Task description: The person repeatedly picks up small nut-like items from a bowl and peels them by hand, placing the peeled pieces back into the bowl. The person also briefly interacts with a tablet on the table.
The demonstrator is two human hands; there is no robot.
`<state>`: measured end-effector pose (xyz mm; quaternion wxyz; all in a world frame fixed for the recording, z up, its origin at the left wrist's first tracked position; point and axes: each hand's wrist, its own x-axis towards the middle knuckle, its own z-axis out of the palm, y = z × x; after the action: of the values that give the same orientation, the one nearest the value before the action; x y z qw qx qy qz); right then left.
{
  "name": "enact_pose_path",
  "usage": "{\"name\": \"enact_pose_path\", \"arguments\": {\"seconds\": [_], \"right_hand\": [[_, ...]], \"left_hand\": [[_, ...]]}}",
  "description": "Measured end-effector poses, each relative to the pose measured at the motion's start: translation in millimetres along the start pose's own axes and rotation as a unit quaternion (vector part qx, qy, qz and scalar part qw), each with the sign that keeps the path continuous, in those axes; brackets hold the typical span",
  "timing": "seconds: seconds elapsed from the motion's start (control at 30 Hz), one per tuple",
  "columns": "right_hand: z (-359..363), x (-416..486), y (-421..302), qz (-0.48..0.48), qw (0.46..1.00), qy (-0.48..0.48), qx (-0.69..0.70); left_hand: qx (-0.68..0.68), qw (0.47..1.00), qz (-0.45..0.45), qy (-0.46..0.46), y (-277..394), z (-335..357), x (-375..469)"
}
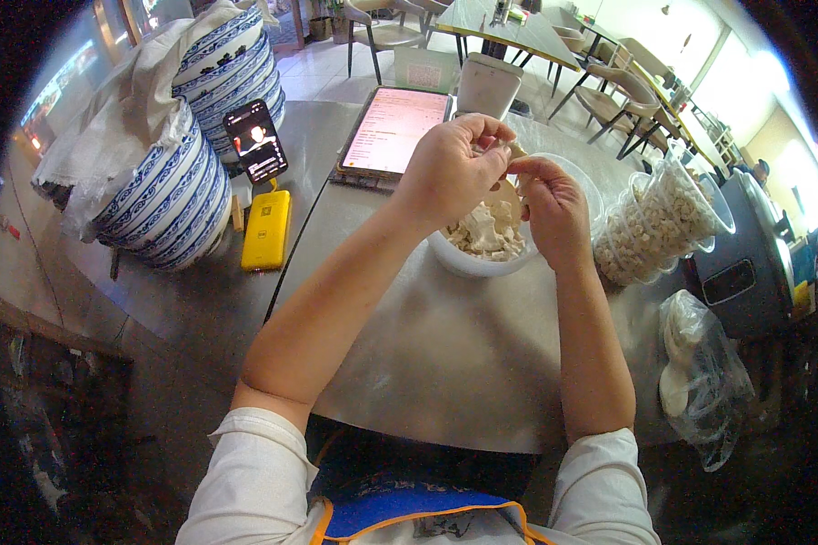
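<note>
Over a white bowl on the metal counter, my left hand and my right hand meet with fingertips close together. Between them they pinch a pale piece of bread or dough, mostly hidden by the fingers. Torn pale pieces lie heaped in the bowl, with a larger flat piece among them. A clear plastic container stands just behind my right hand, partly covered by it.
Stacked clear tubs of small pale pieces lean at right, near a plastic bag. At left stand blue-and-white bowls under a white sack. A phone, yellow power bank and tablet occupy the counter.
</note>
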<state>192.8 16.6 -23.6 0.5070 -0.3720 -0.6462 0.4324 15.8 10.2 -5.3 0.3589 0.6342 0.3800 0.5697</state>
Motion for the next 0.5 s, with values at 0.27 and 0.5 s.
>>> {"name": "enact_pose_path", "arguments": {"seconds": [0.27, 0.5], "right_hand": [[-3.0, 2.6, -0.5, -0.028, 0.989, -0.004, -0.142], [1.1, 3.4, -7.1, 0.016, 0.999, 0.001, -0.045]], "left_hand": [[0.000, 1.000, -0.019, 0.007, 5.8, -5.3, -0.1], [-0.061, 0.998, -0.025, 0.004, 4.0, -1.1, 0.4]]}}
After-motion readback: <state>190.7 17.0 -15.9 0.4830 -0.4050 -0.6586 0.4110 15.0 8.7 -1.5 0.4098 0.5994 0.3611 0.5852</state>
